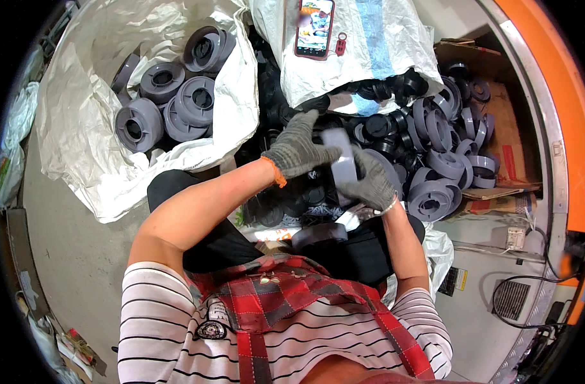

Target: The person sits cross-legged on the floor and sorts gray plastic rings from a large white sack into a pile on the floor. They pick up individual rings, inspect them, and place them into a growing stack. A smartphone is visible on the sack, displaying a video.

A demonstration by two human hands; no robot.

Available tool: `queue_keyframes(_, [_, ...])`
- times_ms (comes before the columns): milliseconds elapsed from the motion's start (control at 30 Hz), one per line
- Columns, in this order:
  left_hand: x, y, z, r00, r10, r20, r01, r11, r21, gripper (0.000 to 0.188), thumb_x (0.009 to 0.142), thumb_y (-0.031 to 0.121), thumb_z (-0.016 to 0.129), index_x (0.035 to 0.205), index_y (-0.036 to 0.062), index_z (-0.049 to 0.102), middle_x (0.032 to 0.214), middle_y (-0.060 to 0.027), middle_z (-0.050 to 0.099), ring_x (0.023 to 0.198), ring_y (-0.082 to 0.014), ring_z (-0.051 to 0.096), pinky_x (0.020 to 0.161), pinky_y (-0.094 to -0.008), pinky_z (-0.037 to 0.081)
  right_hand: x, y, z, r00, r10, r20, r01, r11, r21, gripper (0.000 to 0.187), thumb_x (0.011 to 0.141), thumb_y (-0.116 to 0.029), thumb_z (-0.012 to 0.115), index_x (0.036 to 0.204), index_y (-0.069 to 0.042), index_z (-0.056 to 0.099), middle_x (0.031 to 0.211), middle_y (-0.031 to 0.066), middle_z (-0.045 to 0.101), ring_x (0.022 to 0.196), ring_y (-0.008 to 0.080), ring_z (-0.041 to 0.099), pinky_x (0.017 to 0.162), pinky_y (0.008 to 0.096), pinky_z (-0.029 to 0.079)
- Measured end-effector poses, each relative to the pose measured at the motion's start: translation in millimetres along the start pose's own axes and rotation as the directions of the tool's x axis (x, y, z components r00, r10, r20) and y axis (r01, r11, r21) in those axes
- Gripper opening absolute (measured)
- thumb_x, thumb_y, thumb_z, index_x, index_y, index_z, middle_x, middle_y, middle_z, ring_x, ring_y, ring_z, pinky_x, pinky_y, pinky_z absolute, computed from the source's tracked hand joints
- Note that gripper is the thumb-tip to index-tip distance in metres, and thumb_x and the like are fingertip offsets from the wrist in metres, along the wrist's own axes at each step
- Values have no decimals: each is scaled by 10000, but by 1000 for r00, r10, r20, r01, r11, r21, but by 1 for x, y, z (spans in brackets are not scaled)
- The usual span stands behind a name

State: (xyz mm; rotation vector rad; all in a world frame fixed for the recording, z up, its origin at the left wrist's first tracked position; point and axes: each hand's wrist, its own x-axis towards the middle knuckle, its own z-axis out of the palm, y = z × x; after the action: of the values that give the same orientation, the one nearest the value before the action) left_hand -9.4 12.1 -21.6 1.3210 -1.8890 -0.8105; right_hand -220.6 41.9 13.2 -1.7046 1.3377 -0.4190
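Note:
My left hand (299, 150), in a grey knit glove with an orange cuff, is open with its thumb and fingers apart. Its thumb reaches to the edge of a grey plastic ring (341, 157), seen side-on and smeared by motion. On the right of that ring, my gloved right hand (374, 181) grips it; whether the left thumb touches it I cannot tell. Behind the right hand another grey wheel-shaped part (383, 168) is partly hidden. Black round plastic parts (377, 126) lie heaped beneath and beyond both hands. One more grey ring (319, 235) rests by my lap.
A white woven sack (81, 121) at the left holds several grey wheels (139, 125). Grey rings (438, 131) fill an open cardboard box (507, 128) at the right. A phone (314, 27) lies on another white sack (395, 51). A cable (497, 297) loops beside an orange-edged machine.

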Motion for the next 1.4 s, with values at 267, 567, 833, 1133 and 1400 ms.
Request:
queue_keyframes(267, [1, 23, -21, 713, 238, 659, 294, 752, -590, 548, 746, 400, 757, 1129, 34, 616, 903, -77, 672, 802, -155, 619, 772, -300, 502, 30, 38, -34, 970, 7, 242, -94, 932, 351, 555, 727, -362, 693, 1095, 45, 607, 1078, 139, 633, 893, 226, 635, 791, 328, 501])
queue_keyframes(567, [11, -2, -6, 904, -163, 396, 326, 862, -389, 601, 735, 496, 704, 1038, -19, 636, 863, -155, 665, 779, -214, 631, 727, -312, 489, 125, 115, -42, 941, 280, -189, -336, 706, -624, 861, 759, -543, 614, 1390, -25, 340, 1382, 230, 401, 1266, 349, 417, 1050, 398, 345])
queue_keyframes(833, [5, 4, -10, 871, -341, 355, 486, 705, -516, 486, 753, 373, 717, 1023, -23, 633, 856, -126, 661, 764, -186, 631, 684, -314, 500, 82, 56, -32, 951, 0, -311, -191, 788, -585, 799, 621, -424, 786, 1229, 0, 487, 1199, 224, 514, 1129, 349, 496, 978, 398, 407])
queue_keyframes(1133, [1, 16, -8, 858, -279, 431, 511, 377, -773, 264, 849, 246, 667, 959, 7, 654, 844, -53, 656, 735, -122, 605, 645, -258, 497, 37, 0, -3, 893, -353, -279, 202, 868, -454, 815, 574, -300, 847, 1251, -22, 490, 1206, 180, 518, 1109, 322, 514, 973, 379, 410])
queue_keyframes(1400, [-3, 25, -24, 895, -193, 401, 419, 673, -610, 330, 833, 305, 684, 980, 10, 663, 805, -43, 640, 699, -103, 573, 615, -267, 475, 28, 5, 10, 905, -382, -187, 263, 847, -461, 784, 574, -297, 839, 1214, -17, 482, 1163, 182, 539, 1076, 333, 534, 921, 390, 444])
